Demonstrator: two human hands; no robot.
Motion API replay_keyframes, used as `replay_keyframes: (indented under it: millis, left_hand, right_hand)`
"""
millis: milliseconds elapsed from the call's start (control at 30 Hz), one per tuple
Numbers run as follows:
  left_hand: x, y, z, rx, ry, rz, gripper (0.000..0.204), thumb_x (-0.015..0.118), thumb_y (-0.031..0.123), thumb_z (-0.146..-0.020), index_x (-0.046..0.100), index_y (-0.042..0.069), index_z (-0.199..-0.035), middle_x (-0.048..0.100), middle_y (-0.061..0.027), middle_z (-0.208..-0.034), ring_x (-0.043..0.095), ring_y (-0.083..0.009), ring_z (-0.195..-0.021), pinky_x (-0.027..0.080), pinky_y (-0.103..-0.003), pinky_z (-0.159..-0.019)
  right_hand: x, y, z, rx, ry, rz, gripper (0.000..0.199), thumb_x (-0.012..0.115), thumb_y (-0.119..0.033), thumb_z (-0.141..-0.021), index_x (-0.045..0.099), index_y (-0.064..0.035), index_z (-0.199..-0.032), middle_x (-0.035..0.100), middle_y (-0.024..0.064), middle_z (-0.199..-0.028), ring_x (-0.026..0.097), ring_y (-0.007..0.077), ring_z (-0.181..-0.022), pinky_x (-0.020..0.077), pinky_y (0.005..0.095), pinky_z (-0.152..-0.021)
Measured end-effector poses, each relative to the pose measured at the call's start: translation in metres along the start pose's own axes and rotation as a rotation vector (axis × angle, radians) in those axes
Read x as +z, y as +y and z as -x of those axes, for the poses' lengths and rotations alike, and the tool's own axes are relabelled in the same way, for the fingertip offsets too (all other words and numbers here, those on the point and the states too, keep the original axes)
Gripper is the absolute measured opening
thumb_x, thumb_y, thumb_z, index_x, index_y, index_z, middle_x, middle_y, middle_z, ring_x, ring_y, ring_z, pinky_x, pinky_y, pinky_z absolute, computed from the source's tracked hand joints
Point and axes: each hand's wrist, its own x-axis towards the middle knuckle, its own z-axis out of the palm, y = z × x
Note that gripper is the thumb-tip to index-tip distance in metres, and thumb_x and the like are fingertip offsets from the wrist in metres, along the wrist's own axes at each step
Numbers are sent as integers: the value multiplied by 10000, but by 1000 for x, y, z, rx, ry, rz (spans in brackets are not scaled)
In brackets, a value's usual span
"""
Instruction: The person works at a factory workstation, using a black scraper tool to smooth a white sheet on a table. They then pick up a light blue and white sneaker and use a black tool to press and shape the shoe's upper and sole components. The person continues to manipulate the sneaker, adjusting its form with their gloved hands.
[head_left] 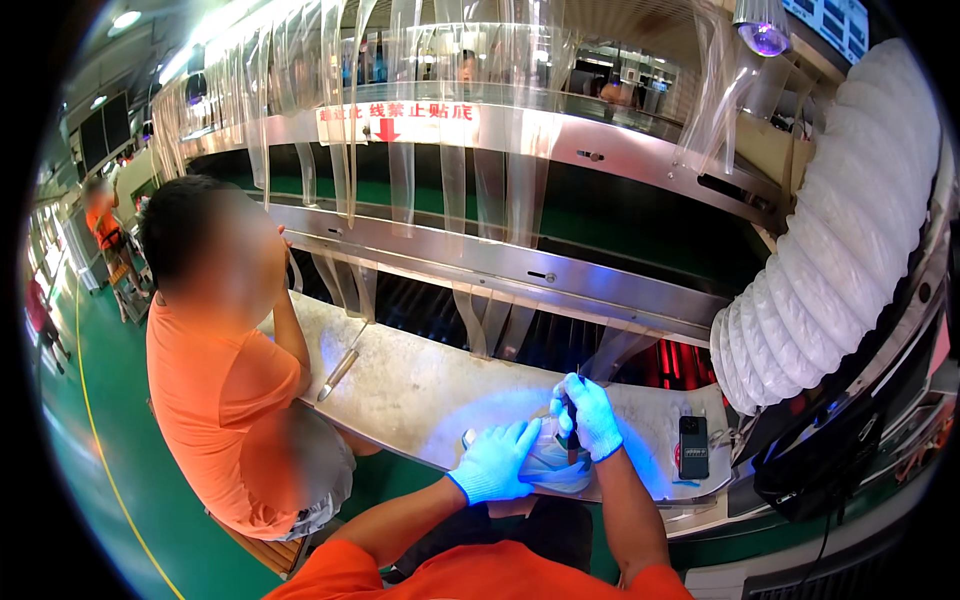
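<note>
Both of my hands wear pale gloves that look bluish under a blue-violet light. A light-coloured shoe (pixel 557 468) rests at the near edge of the worktable in front of me. My left hand (pixel 495 464) grips the shoe from its left side, its fingers laid over the upper. Above the shoe's right part, my right hand (pixel 592 415) is closed round a slim dark tool (pixel 571 420), held roughly upright. Part of this tool is hidden by the fingers, and its exact kind cannot be made out. The glove covers part of the shoe too.
A pale worktable (pixel 400 390) runs along a conveyor machine with clear plastic strips (pixel 402 190). A dark phone (pixel 692 447) lies at right, a thin tool with a handle (pixel 341 374) at left. A seated co-worker (pixel 225 380) is at left; a white ribbed duct (pixel 840 240) stands right.
</note>
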Motion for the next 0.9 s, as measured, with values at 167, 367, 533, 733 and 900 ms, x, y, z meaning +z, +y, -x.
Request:
replay_keyframes:
  millis: [167, 367, 533, 733, 900]
  left_hand:
    - [3, 2, 2, 1, 25, -16, 1080, 905, 541, -766, 465, 18, -1602, 626, -275, -1465, 673, -482, -1262, 537, -559, -1075]
    - [6, -2, 5, 38, 77, 1, 1058, 914, 502, -784, 453, 22, -1606, 632, -277, -1415, 678, -482, -1199, 543, -561, -1040]
    - [0, 3, 4, 26, 53, 12, 1059, 918, 474, -771, 453, 10, -1603, 633, -281, -1411, 675, -487, -1205, 543, -559, -1047]
    - [3, 2, 3, 23, 44, 8, 1074, 922, 460, -750, 457, 2, -1603, 629, -286, -1433, 672, -489, -1220, 542, -555, -1060]
    - [4, -1, 4, 36, 74, 3, 1075, 917, 448, -745, 456, -5, -1604, 629, -288, -1436, 673, -490, -1225, 539, -557, -1066]
  right_hand:
    - [-3, 4, 0, -20, 7, 13, 371, 605, -389, -1164, 674, -38, -1068, 719, 103, -833, 607, 127, -528, 513, 290, -489]
    - [6, -1, 5, -28, 22, 32, 342, 618, -353, -1159, 689, -33, -1062, 716, 88, -819, 613, 120, -534, 509, 283, -489]
    - [8, -6, 11, -69, 52, 32, 339, 629, -352, -1155, 694, -35, -1057, 716, 81, -827, 618, 120, -539, 513, 283, -492]
    - [-2, -2, 10, -75, 86, -34, 346, 630, -367, -1154, 697, -41, -1060, 709, 75, -839, 623, 129, -548, 525, 296, -494]
    - [0, -2, 10, -75, 94, -39, 343, 634, -369, -1152, 699, -43, -1066, 707, 75, -844, 621, 132, -548, 526, 299, -488]
